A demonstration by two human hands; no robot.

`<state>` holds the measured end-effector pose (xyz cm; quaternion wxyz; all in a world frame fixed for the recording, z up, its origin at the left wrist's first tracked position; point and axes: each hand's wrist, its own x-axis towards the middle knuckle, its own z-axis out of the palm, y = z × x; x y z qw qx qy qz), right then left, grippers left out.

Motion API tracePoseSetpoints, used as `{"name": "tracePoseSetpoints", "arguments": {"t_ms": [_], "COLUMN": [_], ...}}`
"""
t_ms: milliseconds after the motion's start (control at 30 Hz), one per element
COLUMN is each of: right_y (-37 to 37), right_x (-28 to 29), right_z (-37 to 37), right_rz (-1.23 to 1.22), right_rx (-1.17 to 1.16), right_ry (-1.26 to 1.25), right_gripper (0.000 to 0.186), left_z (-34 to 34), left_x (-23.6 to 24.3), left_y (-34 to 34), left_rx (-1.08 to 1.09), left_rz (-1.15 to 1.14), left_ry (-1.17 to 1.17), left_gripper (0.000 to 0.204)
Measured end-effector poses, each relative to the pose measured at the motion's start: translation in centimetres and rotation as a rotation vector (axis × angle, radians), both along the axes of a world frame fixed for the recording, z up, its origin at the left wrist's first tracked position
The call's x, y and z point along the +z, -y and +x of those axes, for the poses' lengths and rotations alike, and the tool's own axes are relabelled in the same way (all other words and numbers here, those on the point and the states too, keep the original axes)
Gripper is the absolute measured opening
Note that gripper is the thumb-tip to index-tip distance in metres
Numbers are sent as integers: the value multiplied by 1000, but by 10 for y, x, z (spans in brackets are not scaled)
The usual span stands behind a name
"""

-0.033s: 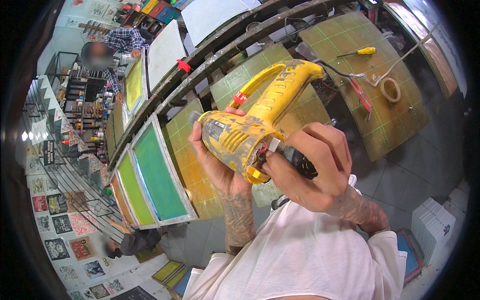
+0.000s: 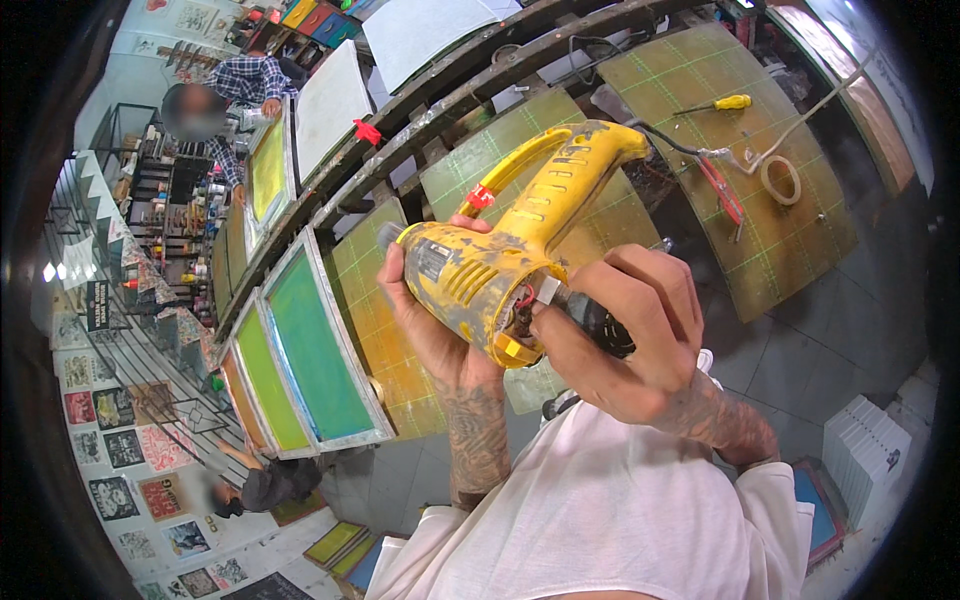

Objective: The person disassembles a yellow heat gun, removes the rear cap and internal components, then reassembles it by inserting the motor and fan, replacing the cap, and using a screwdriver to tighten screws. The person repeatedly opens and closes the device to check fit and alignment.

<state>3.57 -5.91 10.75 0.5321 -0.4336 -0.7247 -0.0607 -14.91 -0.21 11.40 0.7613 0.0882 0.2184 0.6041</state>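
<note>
— anything shifting since the earlier frame?
— hardly; the right hand (image 2: 632, 345) is curling around a black part (image 2: 604, 324) at the open end of the yellow heat gun (image 2: 505, 255), the left hand (image 2: 438, 345) cupping its body.
— beyond the gun?
— a screwdriver (image 2: 734, 102) is lying.

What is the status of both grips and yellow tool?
Left grip: holding yellow tool. Right grip: at its open end, around black part. Red wires exposed; no obstruction seen.

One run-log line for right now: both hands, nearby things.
left hand: holds yellow power tool | right hand: around black part at tool's open end | nearby: yellow-handled screwdriver, pale ring on green panel
</note>
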Motion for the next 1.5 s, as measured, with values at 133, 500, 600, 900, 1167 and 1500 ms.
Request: {"name": "tracePoseSetpoints", "arguments": {"t_ms": [133,500,600,900,1167,1500], "right_y": [-2,27,19,11,5,-2], "right_x": [-4,-12,-21,-8,8,6], "right_z": [14,19,21,35,34,10], "right_rz": [-24,-654,-338,-141,-91,-268], "right_rx": [172,744,486,169,176,336], "right_ry": [-74,-1402,-849,-348,-131,-159], "right_gripper": [35,65,92,84,89,75], "left_z": [-1,-2,-2,-7,-7,3], "left_x": [-3,-1,-2,-17,-25,-27], "left_y": [-1,-6,-6,-13,-20,-19], "left_rx": [33,20,-11,-49,-196,-327], "left_rz": [-52,-56,-55,-194,-321,-298], "left_ry": [46,86,93,336,185,76], "left_gripper": [54,52,54,53,59,55]}}
